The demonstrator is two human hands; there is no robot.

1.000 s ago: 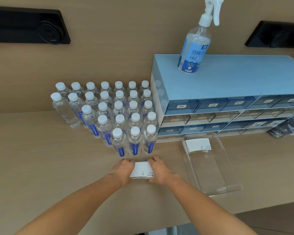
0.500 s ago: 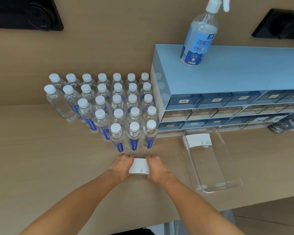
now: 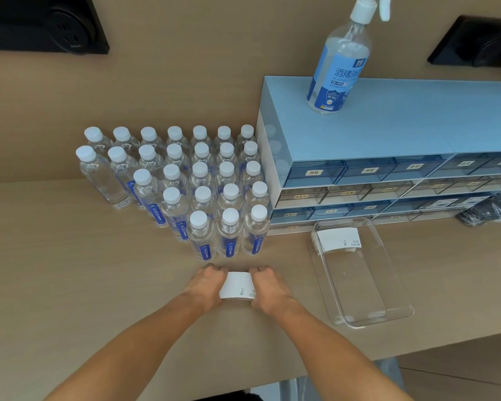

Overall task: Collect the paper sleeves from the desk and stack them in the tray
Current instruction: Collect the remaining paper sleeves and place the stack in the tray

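Observation:
A small stack of white paper sleeves [image 3: 237, 286] rests on the desk just in front of the bottles. My left hand [image 3: 206, 286] grips its left end and my right hand [image 3: 268, 287] grips its right end, squeezing the stack between them. To the right lies a clear plastic tray [image 3: 368, 311], long side running away from me. Another stack of white sleeves [image 3: 337, 240] lies at the tray's far end; the near part of the tray holds nothing.
Several rows of capped water bottles [image 3: 203, 235] stand right behind my hands. A blue drawer cabinet [image 3: 388, 134] sits behind the tray with a spray bottle [image 3: 337, 68] on top. A dark bundle [image 3: 492, 209] lies at the far right. The desk edge [image 3: 417, 353] runs close to the tray.
My hands have pressed closer together on the sleeves, so the stack looks narrower and squarer than a second ago. The stack stays at the same spot on the desk.

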